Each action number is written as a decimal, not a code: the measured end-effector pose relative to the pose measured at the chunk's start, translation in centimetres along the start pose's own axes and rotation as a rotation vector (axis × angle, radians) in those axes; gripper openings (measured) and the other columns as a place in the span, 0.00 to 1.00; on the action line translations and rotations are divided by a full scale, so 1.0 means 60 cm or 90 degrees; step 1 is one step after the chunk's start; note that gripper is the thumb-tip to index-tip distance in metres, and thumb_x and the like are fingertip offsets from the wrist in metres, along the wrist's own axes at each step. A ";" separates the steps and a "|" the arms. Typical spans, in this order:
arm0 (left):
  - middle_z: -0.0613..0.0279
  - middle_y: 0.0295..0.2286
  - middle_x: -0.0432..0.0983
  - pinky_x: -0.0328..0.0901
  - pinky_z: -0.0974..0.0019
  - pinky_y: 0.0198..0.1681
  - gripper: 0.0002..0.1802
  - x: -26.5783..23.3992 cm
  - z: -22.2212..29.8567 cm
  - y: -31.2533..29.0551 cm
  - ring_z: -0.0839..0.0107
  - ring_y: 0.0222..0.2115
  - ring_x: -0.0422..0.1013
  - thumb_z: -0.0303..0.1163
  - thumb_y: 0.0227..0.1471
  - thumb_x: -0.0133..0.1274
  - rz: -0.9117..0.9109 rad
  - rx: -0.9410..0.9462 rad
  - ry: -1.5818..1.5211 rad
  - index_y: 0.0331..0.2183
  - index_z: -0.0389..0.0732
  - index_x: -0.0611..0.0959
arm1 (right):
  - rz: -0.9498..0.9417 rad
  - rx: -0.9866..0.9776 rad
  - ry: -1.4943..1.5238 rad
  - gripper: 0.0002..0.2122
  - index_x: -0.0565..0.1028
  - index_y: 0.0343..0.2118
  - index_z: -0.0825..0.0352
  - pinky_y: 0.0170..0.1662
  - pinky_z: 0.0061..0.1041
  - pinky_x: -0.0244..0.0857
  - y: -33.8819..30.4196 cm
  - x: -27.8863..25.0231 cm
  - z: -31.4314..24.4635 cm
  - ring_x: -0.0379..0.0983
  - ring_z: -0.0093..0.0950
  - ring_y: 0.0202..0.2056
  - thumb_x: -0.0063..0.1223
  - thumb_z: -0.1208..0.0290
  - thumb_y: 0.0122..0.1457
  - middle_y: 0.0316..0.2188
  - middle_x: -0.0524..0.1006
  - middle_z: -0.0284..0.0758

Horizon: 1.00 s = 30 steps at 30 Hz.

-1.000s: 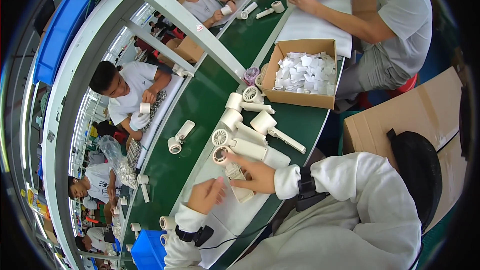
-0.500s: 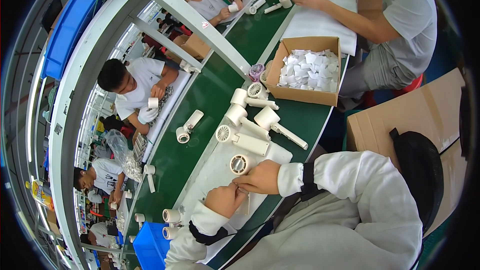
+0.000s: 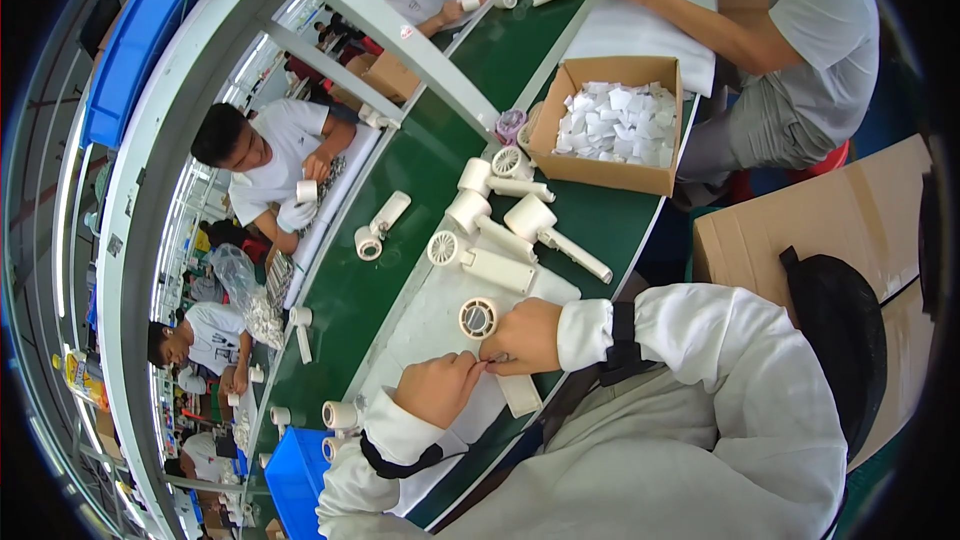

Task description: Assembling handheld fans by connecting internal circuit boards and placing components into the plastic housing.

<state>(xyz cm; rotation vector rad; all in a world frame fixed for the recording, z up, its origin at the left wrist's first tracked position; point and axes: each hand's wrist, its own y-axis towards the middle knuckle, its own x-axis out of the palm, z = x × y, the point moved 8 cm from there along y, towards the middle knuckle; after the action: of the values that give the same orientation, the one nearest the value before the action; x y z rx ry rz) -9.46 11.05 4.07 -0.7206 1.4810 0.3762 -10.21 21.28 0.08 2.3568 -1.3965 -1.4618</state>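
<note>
My left hand [image 3: 438, 390] and my right hand [image 3: 527, 336] meet at their fingertips, both pinched closed. Whatever lies between the fingers is too small to make out. Right beneath them, on a white sheet [image 3: 410, 335], rests a cream handheld fan; its round head [image 3: 478, 318] shows beyond my right hand and its flat handle [image 3: 520, 396] on the near side. My right hand covers the middle of this fan. Several more cream handheld fans lie just beyond, among them one with a slotted round head [image 3: 444, 249] and one with a slim handle [image 3: 577, 256].
A cardboard box [image 3: 600, 171] of small white pieces stands at the far right of the bench. Left of my left sleeve is a blue bin [image 3: 293, 485]. A green conveyor belt [image 3: 335, 315] carries scattered fans [image 3: 383, 225]. Co-workers sit across and beside it.
My hands have shifted slightly, the left one a little to the left and the right one turned inward. More of the fan's handle now shows below them.
</note>
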 end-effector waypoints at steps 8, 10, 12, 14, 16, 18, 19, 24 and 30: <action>0.49 0.25 0.76 0.68 0.49 0.28 0.10 0.026 -0.004 -0.031 0.46 0.26 0.74 0.36 0.64 0.47 -0.014 -0.045 -0.141 0.34 0.40 0.75 | -0.026 -0.077 0.071 0.08 0.82 0.34 0.60 0.32 0.40 0.73 0.003 -0.005 0.000 0.78 0.43 0.27 0.57 0.64 0.58 0.26 0.81 0.39; 0.49 0.25 0.76 0.68 0.49 0.28 0.10 0.036 -0.011 -0.048 0.46 0.26 0.74 0.36 0.64 0.47 -0.005 -0.077 -0.176 0.34 0.40 0.75 | -0.047 -0.075 0.062 0.07 0.82 0.34 0.61 0.32 0.40 0.72 0.005 -0.004 -0.002 0.78 0.43 0.27 0.58 0.64 0.58 0.25 0.80 0.39; 0.48 0.26 0.76 0.68 0.49 0.29 0.09 0.045 -0.008 -0.060 0.46 0.26 0.74 0.35 0.64 0.48 0.001 -0.041 -0.164 0.36 0.40 0.76 | -0.067 -0.077 0.048 0.07 0.82 0.34 0.61 0.32 0.40 0.72 0.005 0.001 -0.006 0.78 0.43 0.26 0.58 0.65 0.57 0.25 0.80 0.39; 0.49 0.27 0.76 0.69 0.49 0.30 0.09 0.045 -0.021 -0.078 0.46 0.27 0.74 0.35 0.63 0.49 -0.003 -0.067 -0.189 0.37 0.40 0.76 | -0.031 -0.042 0.060 0.06 0.82 0.33 0.62 0.31 0.39 0.71 0.003 -0.010 -0.001 0.77 0.42 0.25 0.59 0.67 0.56 0.23 0.80 0.39; 0.50 0.29 0.77 0.69 0.50 0.32 0.09 0.040 -0.030 -0.099 0.46 0.27 0.74 0.36 0.62 0.51 -0.002 -0.061 -0.218 0.40 0.40 0.77 | -0.049 -0.046 0.064 0.06 0.82 0.32 0.63 0.31 0.38 0.71 0.004 -0.006 -0.010 0.77 0.41 0.25 0.59 0.67 0.56 0.23 0.80 0.39; 0.50 0.30 0.78 0.70 0.51 0.34 0.10 0.024 -0.066 -0.127 0.47 0.29 0.75 0.36 0.61 0.52 0.018 -0.159 -0.192 0.40 0.40 0.77 | -0.044 -0.009 0.035 0.06 0.82 0.32 0.63 0.30 0.37 0.70 0.002 -0.008 -0.008 0.77 0.40 0.24 0.60 0.68 0.55 0.22 0.80 0.39; 0.50 0.32 0.78 0.71 0.52 0.36 0.12 0.015 -0.093 -0.146 0.47 0.31 0.75 0.37 0.61 0.52 0.042 -0.243 -0.160 0.41 0.39 0.78 | -0.048 -0.013 0.043 0.06 0.82 0.32 0.63 0.30 0.37 0.70 0.001 -0.006 -0.011 0.77 0.40 0.24 0.60 0.68 0.55 0.22 0.80 0.39; 0.51 0.34 0.79 0.72 0.55 0.37 0.15 0.023 -0.146 -0.194 0.50 0.32 0.77 0.34 0.58 0.56 0.169 -0.254 -0.047 0.45 0.39 0.79 | -0.047 0.007 0.036 0.06 0.82 0.32 0.63 0.28 0.35 0.69 -0.004 -0.003 -0.023 0.77 0.39 0.23 0.60 0.69 0.54 0.21 0.79 0.40; 0.49 0.39 0.79 0.71 0.62 0.40 0.18 0.072 -0.195 -0.196 0.60 0.36 0.77 0.23 0.55 0.57 0.051 -0.381 -0.283 0.49 0.39 0.79 | -0.005 0.047 0.096 0.06 0.82 0.33 0.64 0.26 0.32 0.67 0.001 -0.010 -0.008 0.76 0.34 0.21 0.60 0.69 0.55 0.18 0.77 0.38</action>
<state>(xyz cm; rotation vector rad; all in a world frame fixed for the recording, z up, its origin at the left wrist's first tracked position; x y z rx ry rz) -10.53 -5.99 3.02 -0.9708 0.9722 0.9988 -9.99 21.50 0.78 2.4602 -1.4280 -1.2255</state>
